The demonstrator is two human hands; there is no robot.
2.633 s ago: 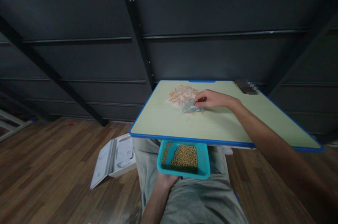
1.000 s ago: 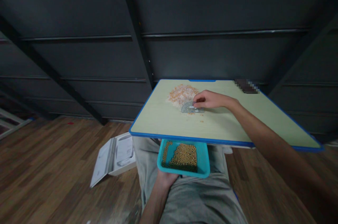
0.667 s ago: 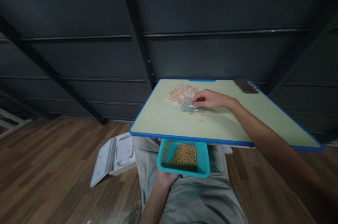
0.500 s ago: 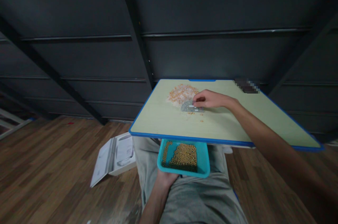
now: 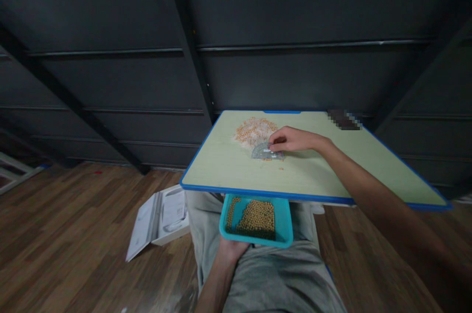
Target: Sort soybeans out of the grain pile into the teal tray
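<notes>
Protractor [image 5: 260, 152] is see-through, half-round and tinged grey.

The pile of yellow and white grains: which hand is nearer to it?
Right. The right hand, pinching a protractor, is at the near right side of the pile; the left hand is farther, supporting the turquoise tray below the front edge of the table.

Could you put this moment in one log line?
left hand holds turquoise rectangular tray of tan beans | right hand pinches clear semicircular protractor beside white and orange heap | pale tabletop beneath
</notes>
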